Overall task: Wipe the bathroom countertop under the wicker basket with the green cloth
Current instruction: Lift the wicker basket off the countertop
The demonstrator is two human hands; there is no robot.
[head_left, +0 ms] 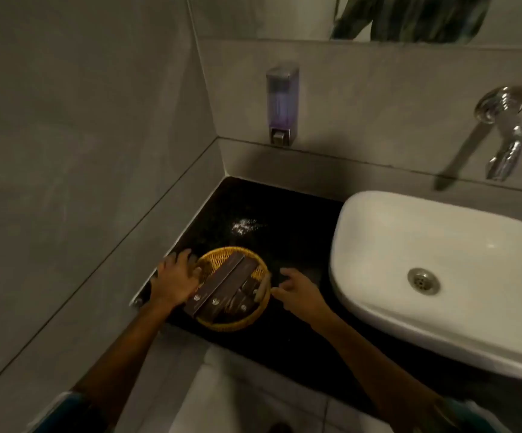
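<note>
- At the near left corner of the black countertop (284, 220) sat the wicker basket (233, 289), close to the front edge and just beside the left wall, holding dark flat packets (219, 285) whose long axes ran from near-left to far-right
- The left hand (175, 278) lay against the basket's left rim, fingers spread and curled over it, touching but not visibly clamped; it was the nearer hand
- The right hand (295, 287) hovered just beside the right rim, fingers loosely open and empty, fingertips a little short of the wicker
- The basket thus lay between the two hands, so a two-sided lift or slide looked like the coming move, and the right hand would need to close inward to the left first
- Bare counter stretched away behind the basket toward a pale smear (245, 226), with the white basin (441, 260) to the right
- No green cloth showed anywhere in view
</note>
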